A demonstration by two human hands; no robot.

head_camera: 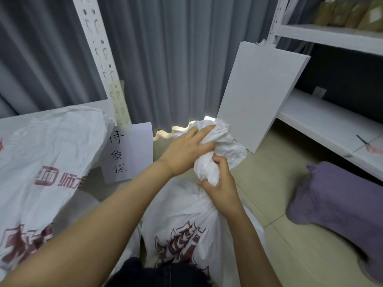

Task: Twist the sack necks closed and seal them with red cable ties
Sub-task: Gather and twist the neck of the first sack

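A white woven sack with dark red print stands on the floor in front of me. Its neck is gathered and twisted into a rope. My left hand grips the crumpled upper part of the neck, fingers wrapped over the fabric. Just below it, my right hand grips the twisted neck close to the sack body. A second, larger white sack with red print lies at the left. No red cable tie shows near my hands.
A paper sign with handwritten characters hangs by a white rack post. A white board leans against grey curtains. White shelving runs along the right, with a pinkish item on it. A purple cushion lies on the tiled floor.
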